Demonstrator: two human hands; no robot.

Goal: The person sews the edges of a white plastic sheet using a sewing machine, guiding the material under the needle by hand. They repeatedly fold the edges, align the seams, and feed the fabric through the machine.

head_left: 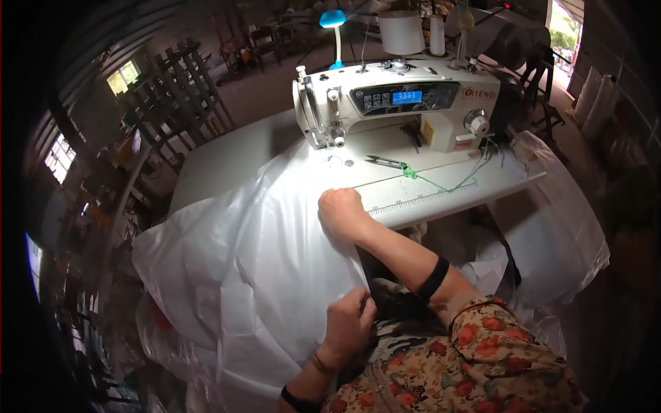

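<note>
One large sheet of white, glossy plastic-like fabric [255, 255] lies draped over the near left part of the pale desk [227, 158] and spills off its front edge toward the person's lap. Its long axis runs from the lower left up toward the needle of the white sewing machine [392, 103], where its far end lies just beside the presser foot. The right hand [341, 213] rests fist-like on the sheet's right edge near the desk's front, its grip pressed together against the fabric. The left hand [348, 323] sits lower, off the desk, its grip pinching the same edge of the sheet between bent fingers. Between the right hand and the machine, a printed ruler strip [420, 199] runs along the desk's edge. Small thread snips [382, 162] with a green thread [454, 182] lie right of the needle. More white fabric [558, 227] hangs off the desk's right end. White thread cones [401, 32] stand behind the machine, beside a blue lamp [333, 20].
</note>
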